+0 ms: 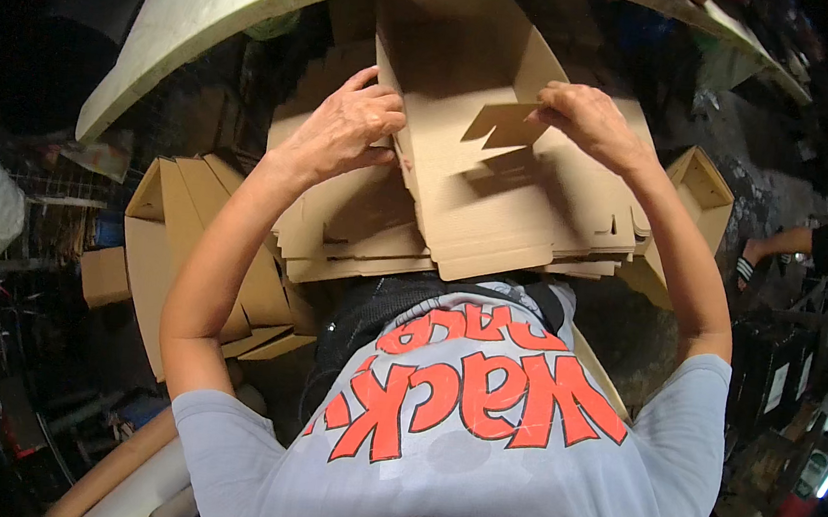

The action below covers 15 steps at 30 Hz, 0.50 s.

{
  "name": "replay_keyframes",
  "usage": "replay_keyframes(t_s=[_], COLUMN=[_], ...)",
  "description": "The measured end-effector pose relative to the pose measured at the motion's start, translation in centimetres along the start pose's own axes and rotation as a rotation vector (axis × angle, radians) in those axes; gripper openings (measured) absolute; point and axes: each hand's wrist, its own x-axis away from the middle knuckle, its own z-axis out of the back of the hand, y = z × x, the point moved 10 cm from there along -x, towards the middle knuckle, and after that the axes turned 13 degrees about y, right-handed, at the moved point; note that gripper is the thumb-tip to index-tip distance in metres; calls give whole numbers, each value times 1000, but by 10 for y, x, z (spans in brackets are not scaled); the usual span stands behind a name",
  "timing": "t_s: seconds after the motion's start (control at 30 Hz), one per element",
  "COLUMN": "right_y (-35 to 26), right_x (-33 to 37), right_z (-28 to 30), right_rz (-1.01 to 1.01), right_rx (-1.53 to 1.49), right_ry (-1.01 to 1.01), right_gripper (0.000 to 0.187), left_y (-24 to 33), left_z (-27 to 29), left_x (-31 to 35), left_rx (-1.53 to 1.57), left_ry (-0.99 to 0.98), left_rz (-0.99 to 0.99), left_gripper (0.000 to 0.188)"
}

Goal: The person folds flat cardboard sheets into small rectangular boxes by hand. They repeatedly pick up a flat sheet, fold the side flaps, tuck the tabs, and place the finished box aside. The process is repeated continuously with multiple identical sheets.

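Note:
A partly folded brown cardboard box [482,215] lies in front of me, its far end toward the white curved board. Its left and right sides stand up, while the near edge lies flat. My left hand [358,128] is at the left side wall, with fingers curled over its upper edge. On the right, my right hand [588,121] pinches a notched cardboard flap [504,126], held tilted above the box floor. Where that flap joins the box is hidden. Beneath the box is a stack of flat cardboard sheets [347,238] with cut slots.
Folded cardboard boxes [180,228] stand at the left, and another box [700,200] at the right. A pale curved board [258,13] spans the far side. Long rolls [134,470] lie lower left. Another person's foot [754,254] shows at the far right.

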Motion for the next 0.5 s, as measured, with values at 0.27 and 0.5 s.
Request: replay_keyframes(t_s=[0.27, 0.5], right_y=[15, -19], right_x=[13, 4], right_z=[-11, -9], right_rz=[-258, -11], right_rx=[-401, -253], right_ry=[-76, -75], right_gripper=[17, 14], left_y=[-7, -1], left_z=[4, -14], left_x=[1, -2], left_rx=[173, 190], left_ry=[264, 197], left_rz=[71, 116], left_gripper=[25, 18])
